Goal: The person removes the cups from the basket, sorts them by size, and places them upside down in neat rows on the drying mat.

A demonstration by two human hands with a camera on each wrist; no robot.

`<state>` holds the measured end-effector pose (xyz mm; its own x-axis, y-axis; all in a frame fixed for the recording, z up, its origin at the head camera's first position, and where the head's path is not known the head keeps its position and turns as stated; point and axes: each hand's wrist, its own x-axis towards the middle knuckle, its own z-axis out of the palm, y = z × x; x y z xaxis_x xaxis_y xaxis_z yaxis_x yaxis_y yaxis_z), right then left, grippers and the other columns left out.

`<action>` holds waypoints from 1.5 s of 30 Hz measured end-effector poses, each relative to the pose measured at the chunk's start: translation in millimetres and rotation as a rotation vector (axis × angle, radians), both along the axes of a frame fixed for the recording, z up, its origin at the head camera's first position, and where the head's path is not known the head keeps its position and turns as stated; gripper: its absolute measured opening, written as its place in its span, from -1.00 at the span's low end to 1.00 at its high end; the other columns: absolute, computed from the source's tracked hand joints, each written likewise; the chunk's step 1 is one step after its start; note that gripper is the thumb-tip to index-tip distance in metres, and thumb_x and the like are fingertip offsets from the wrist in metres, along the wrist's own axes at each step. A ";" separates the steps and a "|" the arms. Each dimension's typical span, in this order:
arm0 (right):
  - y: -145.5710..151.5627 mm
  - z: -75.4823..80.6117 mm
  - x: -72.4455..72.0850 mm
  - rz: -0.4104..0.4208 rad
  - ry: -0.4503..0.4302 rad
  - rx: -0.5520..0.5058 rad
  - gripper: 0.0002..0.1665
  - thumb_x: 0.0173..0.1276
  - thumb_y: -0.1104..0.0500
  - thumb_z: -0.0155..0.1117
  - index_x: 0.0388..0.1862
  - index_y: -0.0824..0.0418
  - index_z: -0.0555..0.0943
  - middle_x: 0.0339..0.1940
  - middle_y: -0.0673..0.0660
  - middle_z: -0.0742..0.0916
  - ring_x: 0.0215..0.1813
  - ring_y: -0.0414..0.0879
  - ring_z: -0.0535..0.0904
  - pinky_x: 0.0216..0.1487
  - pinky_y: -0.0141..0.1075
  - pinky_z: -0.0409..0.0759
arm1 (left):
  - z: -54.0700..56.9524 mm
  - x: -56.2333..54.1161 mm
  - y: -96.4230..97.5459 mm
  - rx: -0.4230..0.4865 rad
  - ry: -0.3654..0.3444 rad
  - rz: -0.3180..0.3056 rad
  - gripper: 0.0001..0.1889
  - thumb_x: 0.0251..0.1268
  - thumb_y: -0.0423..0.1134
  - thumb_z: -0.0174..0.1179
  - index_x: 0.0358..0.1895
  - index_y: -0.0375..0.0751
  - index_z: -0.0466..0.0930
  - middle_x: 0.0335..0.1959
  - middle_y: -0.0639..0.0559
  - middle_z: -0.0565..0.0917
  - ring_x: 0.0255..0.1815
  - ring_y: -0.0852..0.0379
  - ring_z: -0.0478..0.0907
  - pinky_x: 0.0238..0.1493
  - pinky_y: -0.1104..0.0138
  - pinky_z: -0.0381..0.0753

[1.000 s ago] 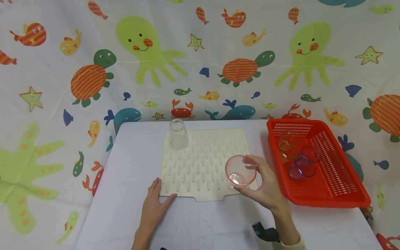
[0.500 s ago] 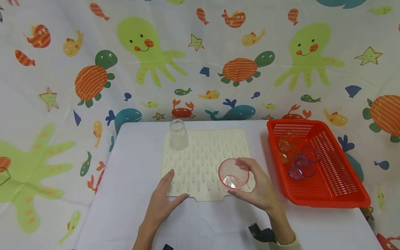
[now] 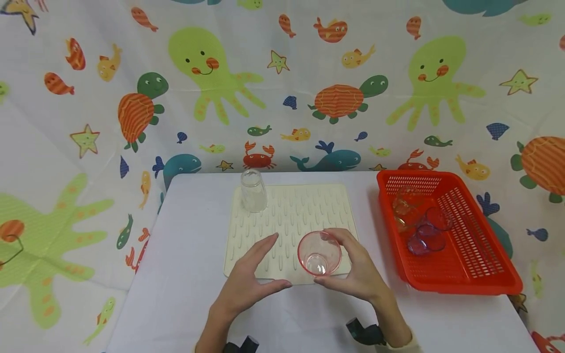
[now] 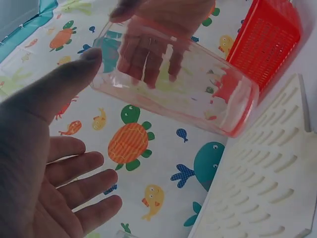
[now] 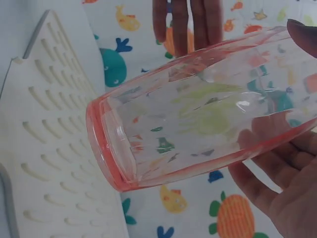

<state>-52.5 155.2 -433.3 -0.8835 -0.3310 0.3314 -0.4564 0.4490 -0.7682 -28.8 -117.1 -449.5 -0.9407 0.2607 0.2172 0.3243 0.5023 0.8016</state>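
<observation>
My right hand point(image 3: 359, 272) holds a pink-tinted drinking glass point(image 3: 319, 252) over the front of a cream drying mat point(image 3: 304, 206), thumb and fingers around its upper part. In the right wrist view the glass point(image 5: 203, 114) shows faceted sides and a thick pink base pointing towards the mat. My left hand point(image 3: 247, 282) is spread to the left of the glass, fingers apart and holding nothing. Its thumb point(image 4: 74, 74) appears close to the rim in the left wrist view; whether they touch I cannot tell. A clear glass point(image 3: 253, 196) stands on the mat's back left corner.
To the right, a red plastic basket point(image 3: 459, 284) holds an amber-tinted glass point(image 3: 403, 208) and purple-blue glasses point(image 3: 425, 235), lying overlapped. White cloth point(image 3: 190, 220) covers the table. Behind it hangs a curtain point(image 3: 282, 113) printed with sea animals.
My right hand has brought the pink glass left and slightly nearer to me. My left hand has left the mat's front left corner and moved right, towards the glass.
</observation>
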 end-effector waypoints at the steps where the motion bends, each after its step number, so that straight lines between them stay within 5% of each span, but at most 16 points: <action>1: -0.3 -0.2 0.3 0.009 0.001 0.000 0.08 -0.22 -0.02 0.74 0.36 -0.03 0.43 0.25 -0.07 0.63 0.20 -0.14 0.56 0.20 0.03 0.72 | 2.2 -0.6 1.6 0.002 0.001 -0.016 0.04 -0.11 0.21 0.56 0.52 0.31 0.21 0.50 0.26 0.38 0.52 0.19 0.33 0.43 -0.03 0.51; 10: -4.9 -1.4 1.1 0.141 0.029 -0.034 0.09 -0.17 -0.03 0.74 0.39 0.03 0.42 0.22 0.00 0.64 0.21 -0.13 0.56 0.23 -0.04 0.71 | 13.1 -5.5 13.3 0.026 0.031 -0.174 0.05 -0.10 0.20 0.56 0.53 0.24 0.20 0.48 0.24 0.40 0.49 0.16 0.37 0.41 0.06 0.56; 19: -12.2 0.0 4.3 0.258 0.037 -0.062 0.04 -0.10 -0.08 0.70 0.38 0.05 0.43 0.25 -0.03 0.62 0.20 -0.09 0.58 0.20 -0.11 0.73 | 15.7 -6.2 19.3 0.119 0.094 -0.265 0.02 -0.11 0.14 0.59 0.50 0.11 0.29 0.43 0.16 0.47 0.43 0.16 0.45 0.40 0.16 0.58; 36: -15.6 -1.9 7.8 0.342 0.053 -0.092 0.07 -0.07 -0.04 0.69 0.43 0.08 0.39 0.26 -0.02 0.62 0.20 -0.05 0.59 0.21 -0.06 0.73 | 21.5 -4.6 18.7 0.106 0.057 -0.341 0.08 -0.21 0.16 0.63 0.49 0.08 0.26 0.38 0.18 0.48 0.36 0.19 0.47 0.33 0.14 0.64; 45: -15.3 -1.7 8.3 0.339 0.049 -0.080 0.13 -0.10 -0.09 0.71 0.46 0.08 0.38 0.28 -0.03 0.62 0.22 -0.06 0.58 0.25 -0.07 0.70 | 22.3 -3.0 19.2 0.089 0.098 -0.319 0.05 -0.21 0.17 0.63 0.46 0.01 0.32 0.36 0.17 0.50 0.35 0.19 0.49 0.32 0.20 0.64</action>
